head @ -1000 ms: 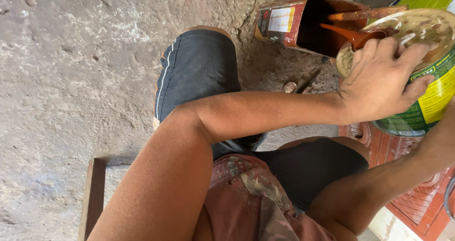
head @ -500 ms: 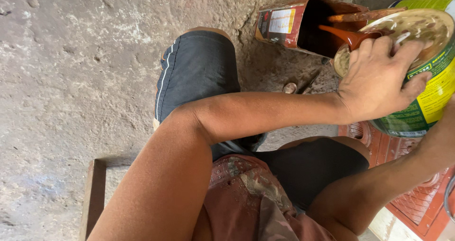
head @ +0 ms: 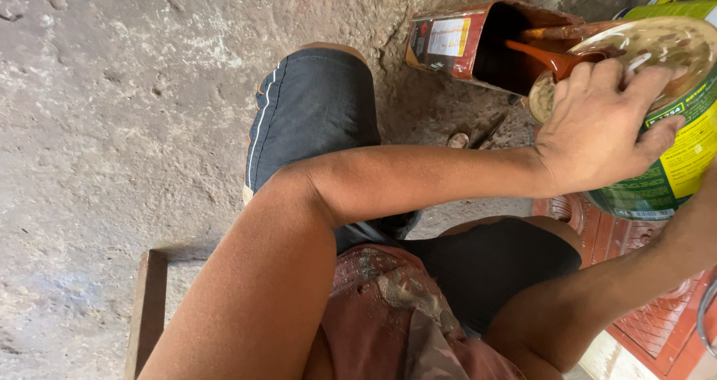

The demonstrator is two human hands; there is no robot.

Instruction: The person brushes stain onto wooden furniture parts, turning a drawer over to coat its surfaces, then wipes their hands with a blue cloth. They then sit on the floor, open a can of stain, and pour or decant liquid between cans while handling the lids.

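Head view, sweeping left to right: bare concrete floor (head: 112, 126), then the red carton (head: 478, 44) lying open on its side, and at far right the left hand (head: 601, 130) spread wide, clamped over the green-and-yellow paint can (head: 672, 156) rim. Right hand's out of frame. Can looks heavy, rigid, likely slick with paint; grip the rim.

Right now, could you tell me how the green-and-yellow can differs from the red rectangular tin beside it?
The green-and-yellow can is round and tilted under the left hand; the red rectangular tin is boxy, lies on its side on the ground, and no hand touches it. The can's top is glossy and pale; the tin's opening is dark. Both are smeared with reddish-brown liquid.
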